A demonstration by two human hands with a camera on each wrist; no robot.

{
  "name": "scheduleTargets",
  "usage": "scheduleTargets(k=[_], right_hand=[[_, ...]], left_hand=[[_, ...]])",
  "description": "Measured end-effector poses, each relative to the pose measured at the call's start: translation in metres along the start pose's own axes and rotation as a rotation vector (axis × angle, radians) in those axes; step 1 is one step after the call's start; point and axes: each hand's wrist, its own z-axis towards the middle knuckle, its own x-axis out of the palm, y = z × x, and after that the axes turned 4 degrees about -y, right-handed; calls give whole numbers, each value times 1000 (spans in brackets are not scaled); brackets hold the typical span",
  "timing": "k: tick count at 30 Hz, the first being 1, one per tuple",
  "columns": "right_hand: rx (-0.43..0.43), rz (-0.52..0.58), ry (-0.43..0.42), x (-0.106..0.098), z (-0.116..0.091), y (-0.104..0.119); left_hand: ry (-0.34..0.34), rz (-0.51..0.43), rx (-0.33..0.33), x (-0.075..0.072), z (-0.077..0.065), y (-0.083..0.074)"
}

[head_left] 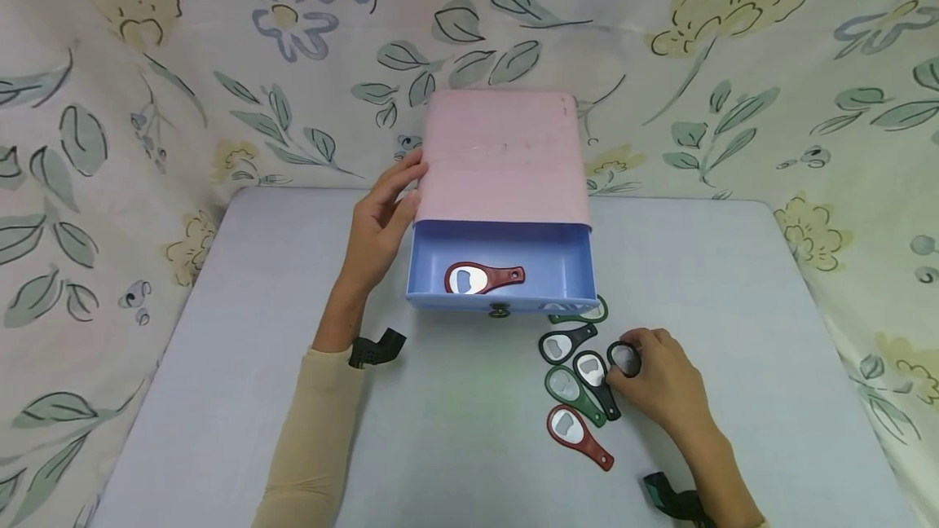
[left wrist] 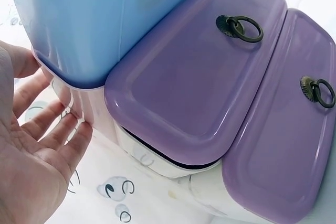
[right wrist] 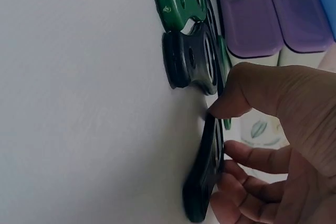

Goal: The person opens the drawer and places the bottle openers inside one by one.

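Note:
My left hand rests against the left side of the pink drawer cabinet, its fingers fairly straight along the wall. From that cabinet a blue drawer is pulled out, and a red bottle opener lies inside it. On the right, my right hand pinches a black bottle opener between thumb and fingers, low over the table. Beside it lie two more black openers, including one with its handle toward me, a green opener and a red opener.
Another green opener is partly hidden under the drawer's front edge. Below the pulled-out drawer, the left wrist view shows purple drawer fronts with ring pulls. A flower-patterned cloth hangs behind the white table.

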Motion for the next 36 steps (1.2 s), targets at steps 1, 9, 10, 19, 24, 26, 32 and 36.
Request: scheduleTargets(k=[1, 9, 10, 19, 24, 26, 32, 36], right_hand=[[2, -1, 4, -1, 0, -1], [19, -38, 9, -6, -4, -9], [19, -34, 17, -6, -3, -9], [-14, -69, 20, -3, 1, -6], [-88, -112, 25, -2, 0, 1], [-107, -124, 27, -3, 1, 2], [-190, -133, 38, -6, 7, 2], [-232, -122, 31, -9, 12, -2]], left_hand=[[-1, 2, -1, 0, 0, 0], [-11, 14, -13, -2, -1, -1], [-17, 17, -13, -3, -1, 0], [-14, 6, -9, 0, -2, 1], [-12, 14, -11, 0, -3, 0], [-6, 13, -10, 0, -3, 0], [2, 23, -15, 2, -2, -1], [-13, 24, -15, 1, -2, -2]])
